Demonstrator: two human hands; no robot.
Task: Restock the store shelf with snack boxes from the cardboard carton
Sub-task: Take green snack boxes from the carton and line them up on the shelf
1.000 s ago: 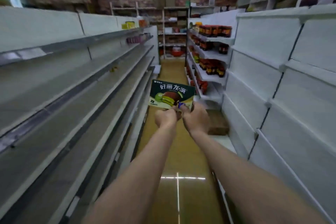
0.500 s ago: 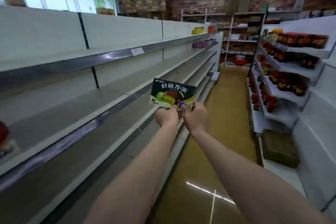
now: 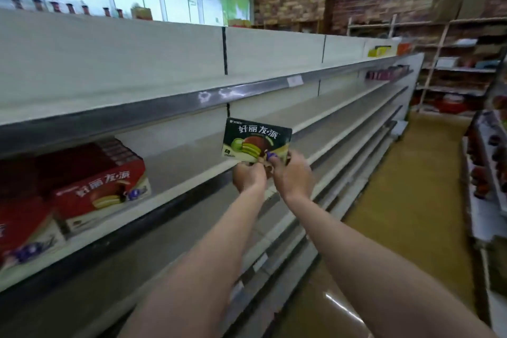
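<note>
A dark green snack box (image 3: 253, 140) with a green and brown pie picture stands upright in the air in front of the white store shelf (image 3: 175, 173). My left hand (image 3: 248, 177) grips its lower edge from below. Beside it, my right hand (image 3: 292, 174) pinches the box's lower right corner. On the same shelf level, at the left, stands a red snack box (image 3: 101, 186) of the same brand, with another red box (image 3: 19, 228) at the frame's left edge. The cardboard carton is out of view.
The long white shelf unit runs along the left with several bare levels below and above. A price tag (image 3: 294, 80) sits on the upper shelf rail. The yellow-brown aisle floor (image 3: 397, 214) runs to the right. A stocked shelf unit (image 3: 485, 167) stands at the right edge.
The view has swung left from looking down the aisle to facing the left shelf. Both hands keep hold of the green box, now in front of the shelf with the red boxes.
</note>
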